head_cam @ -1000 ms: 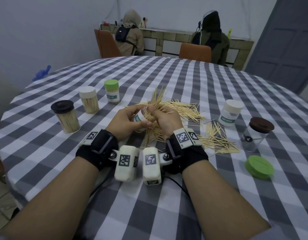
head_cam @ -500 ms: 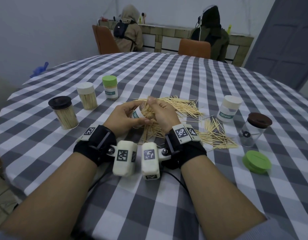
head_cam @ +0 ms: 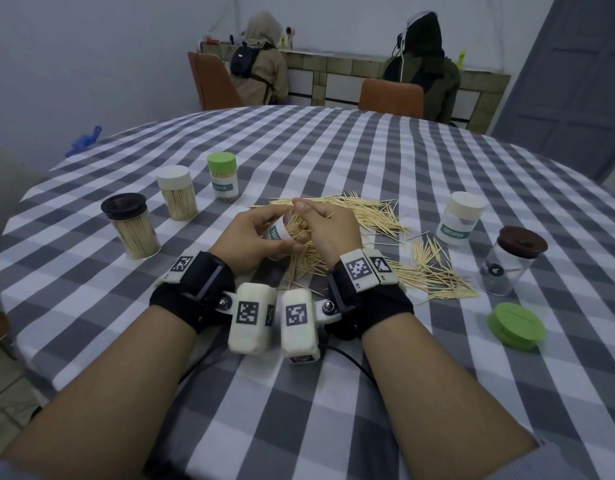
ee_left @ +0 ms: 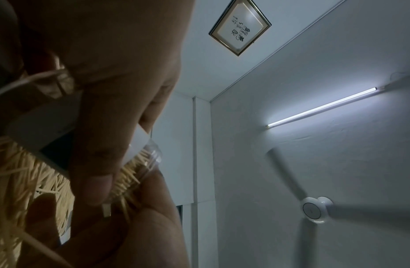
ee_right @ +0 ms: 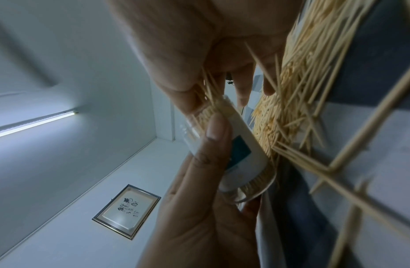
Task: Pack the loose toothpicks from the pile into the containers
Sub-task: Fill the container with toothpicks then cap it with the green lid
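Observation:
On the checked tablecloth my left hand (head_cam: 257, 237) grips a clear container (head_cam: 280, 233) with a white TOOTHPICK label, tilted with its mouth toward the right hand. Toothpicks fill this container (ee_right: 240, 154) up to the mouth. My right hand (head_cam: 328, 230) sits at the mouth, its thumb and fingers pinching toothpicks there, and one stick pokes out to the right. The loose pile (head_cam: 368, 213) lies just behind and under both hands. A second heap (head_cam: 434, 271) lies to the right. In the left wrist view, the container (ee_left: 139, 145) shows past my thumb.
Three lidded, filled containers stand at the left: black lid (head_cam: 131, 230), white lid (head_cam: 177, 192), green lid (head_cam: 223, 176). At the right stand a white-lidded container (head_cam: 461, 218) and a brown-lidded jar (head_cam: 513, 259). A loose green lid (head_cam: 515, 325) lies nearer. Two people sit beyond the table.
The bundle of toothpicks that stuck up out of the held container has gone down into it. My right fingers now sit lower, at the mouth. The left hand keeps its grip.

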